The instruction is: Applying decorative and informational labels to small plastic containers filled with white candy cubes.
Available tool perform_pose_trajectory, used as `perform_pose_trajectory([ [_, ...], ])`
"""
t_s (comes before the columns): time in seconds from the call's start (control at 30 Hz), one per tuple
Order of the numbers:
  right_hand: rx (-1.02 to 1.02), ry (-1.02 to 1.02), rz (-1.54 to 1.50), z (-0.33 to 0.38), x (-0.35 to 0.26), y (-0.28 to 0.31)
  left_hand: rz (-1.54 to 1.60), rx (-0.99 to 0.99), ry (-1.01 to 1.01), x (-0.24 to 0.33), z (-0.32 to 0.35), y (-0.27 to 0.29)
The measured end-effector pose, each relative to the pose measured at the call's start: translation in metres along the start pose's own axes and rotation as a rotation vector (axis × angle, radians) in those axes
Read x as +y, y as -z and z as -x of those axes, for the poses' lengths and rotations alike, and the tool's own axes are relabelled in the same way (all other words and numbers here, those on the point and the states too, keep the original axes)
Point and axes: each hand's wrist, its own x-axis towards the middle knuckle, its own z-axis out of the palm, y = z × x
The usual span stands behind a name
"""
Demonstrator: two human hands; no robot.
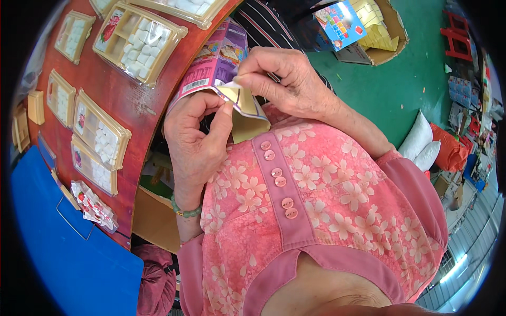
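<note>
In front of my chest I hold a purple and pink printed cardboard box [225,58], with its cream inside showing at the near end. My left hand [197,134], a green bead bracelet [185,211] at its wrist, pinches the near edge between thumb and fingers. My right hand [290,84] grips a flap at that same end, thumb against the bent fingers. The flap stands bent up, partly folded. The box's far part rests by the table's edge, beside striped dark cloth [266,23].
On the red-brown table [126,102] to the left lie several clear-wrapped trays [139,45] of white pieces and a pile of small packets [94,205]. A blue surface [74,253] adjoins it. At the far right, an open carton [387,31] holds a blue printed box [342,23] on the green floor [390,84].
</note>
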Motion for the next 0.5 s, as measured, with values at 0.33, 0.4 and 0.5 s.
perform_pose_trajectory([
  [0.33, 0.304, -0.308, -0.401, -0.003, 0.045, 0.030, 0.116, 0.067, 0.159, -0.039, 0.016, 0.023],
  [0.4, 0.404, -0.303, -0.412, -0.005, 0.053, 0.041, 0.089, 0.072, 0.188, -0.051, 0.020, 0.027],
  [0.5, 0.557, -0.301, -0.429, 0.002, 0.071, 0.073, 0.125, 0.129, 0.212, -0.078, 0.029, 0.035],
])
